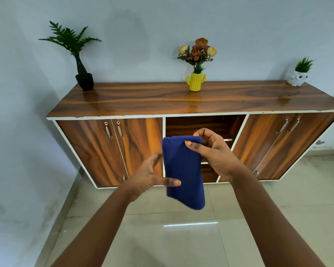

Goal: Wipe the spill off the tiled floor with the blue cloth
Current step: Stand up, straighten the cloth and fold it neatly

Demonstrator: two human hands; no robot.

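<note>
Hanging folded in mid-air in front of a wooden sideboard (181, 105), the blue cloth (182, 170) is being held up above the tiled floor (181, 243). The right hand (213, 151) is pinching its top edge between thumb and curled fingers. The left hand (148, 174) is lying against the cloth's left side, its thumb pressing across the front and its fingers reaching behind. A yellow cactus vase (195, 81) of flowers is standing on the sideboard's top.
</note>
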